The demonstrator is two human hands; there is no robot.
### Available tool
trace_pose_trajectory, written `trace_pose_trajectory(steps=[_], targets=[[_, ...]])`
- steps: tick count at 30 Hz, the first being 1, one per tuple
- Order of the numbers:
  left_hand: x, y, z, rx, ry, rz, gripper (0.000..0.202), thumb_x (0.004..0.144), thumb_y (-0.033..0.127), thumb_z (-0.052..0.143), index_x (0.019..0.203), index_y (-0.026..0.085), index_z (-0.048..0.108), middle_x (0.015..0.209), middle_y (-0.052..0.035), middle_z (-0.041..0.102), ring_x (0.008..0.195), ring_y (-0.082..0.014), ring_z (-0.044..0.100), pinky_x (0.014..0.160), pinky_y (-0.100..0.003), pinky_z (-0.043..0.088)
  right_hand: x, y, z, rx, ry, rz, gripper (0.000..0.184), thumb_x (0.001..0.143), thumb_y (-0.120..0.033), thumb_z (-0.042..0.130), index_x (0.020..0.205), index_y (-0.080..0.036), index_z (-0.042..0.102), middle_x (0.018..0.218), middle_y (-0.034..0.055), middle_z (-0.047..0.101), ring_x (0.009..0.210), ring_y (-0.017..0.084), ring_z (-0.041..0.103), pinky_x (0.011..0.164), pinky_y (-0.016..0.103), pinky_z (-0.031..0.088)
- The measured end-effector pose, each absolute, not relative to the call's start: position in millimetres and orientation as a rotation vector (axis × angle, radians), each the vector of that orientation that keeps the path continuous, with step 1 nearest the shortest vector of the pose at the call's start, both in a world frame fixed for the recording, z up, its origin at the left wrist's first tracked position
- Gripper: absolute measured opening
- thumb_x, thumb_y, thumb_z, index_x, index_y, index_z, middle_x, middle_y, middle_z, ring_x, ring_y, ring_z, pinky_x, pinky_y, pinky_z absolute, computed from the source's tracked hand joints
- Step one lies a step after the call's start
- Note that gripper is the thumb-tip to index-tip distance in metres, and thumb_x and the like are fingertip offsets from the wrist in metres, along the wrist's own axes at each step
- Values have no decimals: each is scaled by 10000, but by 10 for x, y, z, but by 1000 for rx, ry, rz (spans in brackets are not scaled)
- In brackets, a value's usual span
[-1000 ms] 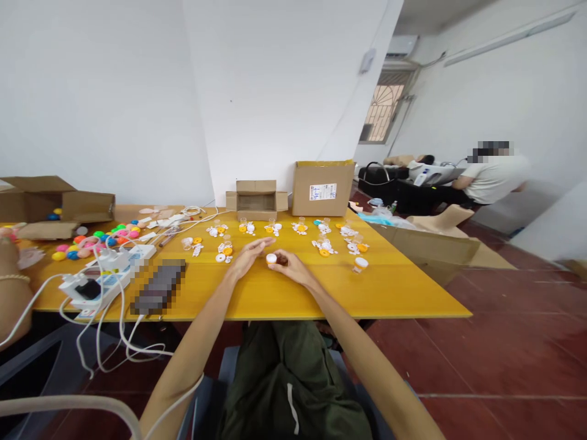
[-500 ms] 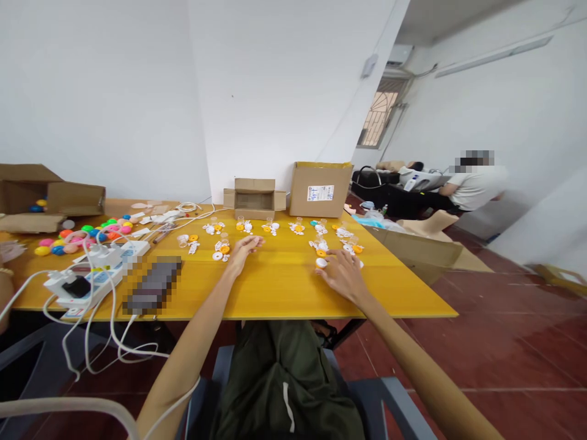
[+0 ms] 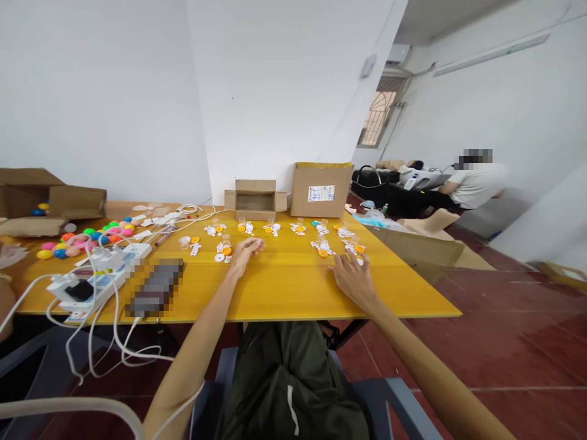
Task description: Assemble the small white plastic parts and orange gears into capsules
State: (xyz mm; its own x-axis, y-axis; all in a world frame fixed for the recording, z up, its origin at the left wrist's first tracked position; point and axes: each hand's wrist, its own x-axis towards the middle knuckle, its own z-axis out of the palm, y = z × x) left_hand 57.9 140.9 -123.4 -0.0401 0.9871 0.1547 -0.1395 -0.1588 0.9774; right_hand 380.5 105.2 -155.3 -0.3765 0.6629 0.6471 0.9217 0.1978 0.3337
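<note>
Yellow tabletop (image 3: pixel 284 296) and white wall (image 3: pixel 284 91) are seen from the head camera; along the far side, a small open carton (image 3: pixel 257 214) and a taller box (image 3: pixel 300 195) are stood near the wall, perhaps so that the working side is left to the hands; small white pieces (image 3: pixel 195 250), orange rings (image 3: pixel 323 253) and clear cups (image 3: pixel 300 220) are laid out in separate groups, presumably so that one group is not mixed with another; the left hand (image 3: pixel 243 260) is held just beside one such group, its fingers curled and the thumb brought near them, but whether anything is pinched there cannot be told; the right hand (image 3: pixel 354 280) is arched palm down over the tabletop, its fingers spread, in front of the rightmost near group; a white-topped piece (image 3: pixel 360 262) is partly seen among those fingers, and whether it is gripped or merely covered cannot be made out; between the two hands a broad stretch of wood is offered for sideways movement, and another is left towards the near edge; beyond the right hand a narrower margin is bounded by the slanting right edge, over which a small piece could be knocked; on the left, reach is limited by a power strip (image 3: pixel 117 275), a blurred dark phone (image 3: pixel 156 287) and looped white cables (image 3: pixel 89 342), while coloured balls (image 3: pixel 87 235) are gathered farther off.
</note>
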Motion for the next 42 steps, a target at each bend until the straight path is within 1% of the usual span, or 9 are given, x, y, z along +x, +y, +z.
trace_pose_trajectory(steps=[3, 10, 13, 17, 25, 29, 34, 39, 42], targets=[[579, 1411, -1234, 1191, 1033, 1413, 355, 640, 507, 805, 782, 189, 734, 809, -67, 747, 858, -212, 682, 728, -284, 481, 3974, 1050, -1557, -1544, -2095, -1018, 256, 925, -234, 467, 1031, -149, 685, 1050, 205, 712, 1253, 362, 502, 1084, 547, 230], [576, 1418, -1224, 1176, 1030, 1415, 365, 599, 490, 826, 775, 182, 741, 844, -72, 755, 786, -181, 663, 684, -265, 456, 4078, 1129, -1568, -1649, -2019, -852, 376, 950, -292, 418, 1170, -102, 657, 1125, 234, 694, 1266, 389, 490, 1078, 595, 230], [568, 1425, -1232, 1171, 1031, 1414, 357, 603, 479, 825, 780, 180, 743, 846, -74, 756, 788, -181, 664, 677, -261, 453, 3952, 1136, -1558, -1618, -1981, -789, 436, 962, -330, 412, 1267, -89, 610, 1287, 252, 622, 1325, 398, 435, 1097, 597, 217], [550, 1431, -1245, 1179, 1032, 1426, 339, 618, 467, 823, 781, 181, 743, 845, -75, 757, 792, -186, 674, 677, -264, 466, 3626, 1210, -1545, -1520, -1993, -694, 506, 980, -395, 410, 1410, -144, 504, 1460, 217, 495, 1414, 376, 335, 1126, 568, 210], [534, 1436, -1242, 1205, 1040, 1435, 355, 620, 496, 815, 776, 188, 733, 821, -70, 755, 771, -183, 675, 679, -271, 474, 3303, 1711, -1651, -1686, -1886, -530, 672, 961, -602, 361, 1441, -141, 456, 1437, 255, 485, 1300, 406, 450, 1034, 585, 360], [561, 1432, -1226, 1281, 1080, 1419, 307, 659, 485, 786, 753, 200, 721, 773, -54, 747, 758, -188, 672, 693, -282, 477, 3322, 1753, -1702, -1660, -1864, -523, 711, 955, -635, 336, 1467, -151, 429, 1481, 255, 448, 1369, 423, 382, 1077, 633, 303], [625, 1408, -1214, 1501, 1127, 1405, 235, 742, 435, 711, 720, 202, 691, 731, -44, 727, 735, -206, 657, 723, -320, 490, 3051, 1627, -1725, -1479, -2067, -386, 688, 960, -629, 329, 1469, -177, 429, 1519, 214, 428, 1436, 380, 322, 1144, 592, 258], [592, 1315, -1193, 1895, 1542, 1602, 144, 865, 270, 559, 786, 224, 670, 886, -71, 714, 940, -258, 638, 915, -396, 455, 2701, 1557, -1709, -1434, -2258, -100, 615, 989, -546, 307, 1486, -196, 401, 1519, 182, 440, 1422, 311, 377, 1131, 517, 333], [494, 1260, -1177, 1981, 1830, 1627, 165, 901, 232, 522, 947, 227, 680, 1076, -123, 678, 1136, -312, 568, 1023, -460, 388, 2657, 1545, -1679, -1468, -2279, 15, 609, 990, -539, 317, 1471, -179, 419, 1498, 187, 465, 1400, 304, 416, 1124, 488, 353]])
